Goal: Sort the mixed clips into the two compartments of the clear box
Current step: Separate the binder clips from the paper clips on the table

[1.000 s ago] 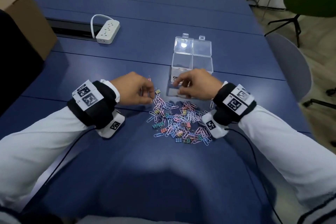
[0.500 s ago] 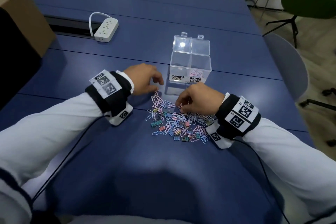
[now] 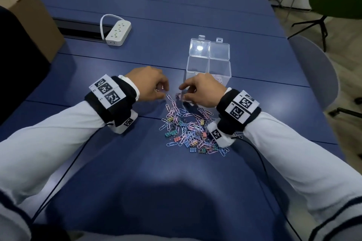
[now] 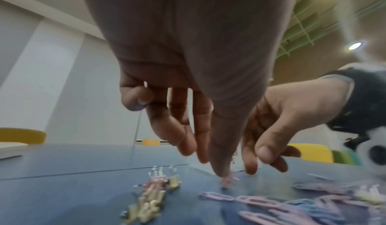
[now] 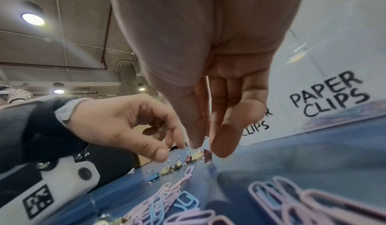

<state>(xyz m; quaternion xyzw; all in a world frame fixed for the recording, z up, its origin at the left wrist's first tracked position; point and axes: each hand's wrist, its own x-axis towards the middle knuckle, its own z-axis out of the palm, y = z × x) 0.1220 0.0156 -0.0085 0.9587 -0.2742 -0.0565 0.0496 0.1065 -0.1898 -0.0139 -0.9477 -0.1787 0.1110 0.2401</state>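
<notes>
A pile of pastel paper clips and small binder clips (image 3: 188, 127) lies on the blue table. Behind it stands the clear two-compartment box (image 3: 219, 58), lids open, labelled PAPER CLIPS (image 5: 327, 96) on its right half, where some paper clips lie. My left hand (image 3: 163, 92) hovers left of the box with loosely curled fingers, above a short row of binder clips (image 4: 154, 187). My right hand (image 5: 208, 146) reaches down in front of the box, fingers fairly straight. Its fingertips are just over a yellow binder clip (image 5: 194, 156). Neither hand plainly pinches anything.
A white power strip (image 3: 117, 33) lies at the back left beside a dark cable slot. A cardboard box (image 3: 29, 19) stands at the far left edge. Chairs stand beyond the table's right and far sides. Cables run from both wrists toward me.
My right hand has left the middle of the pile and moved forward and left, to just in front of the box. The left hand has stayed about where it was.
</notes>
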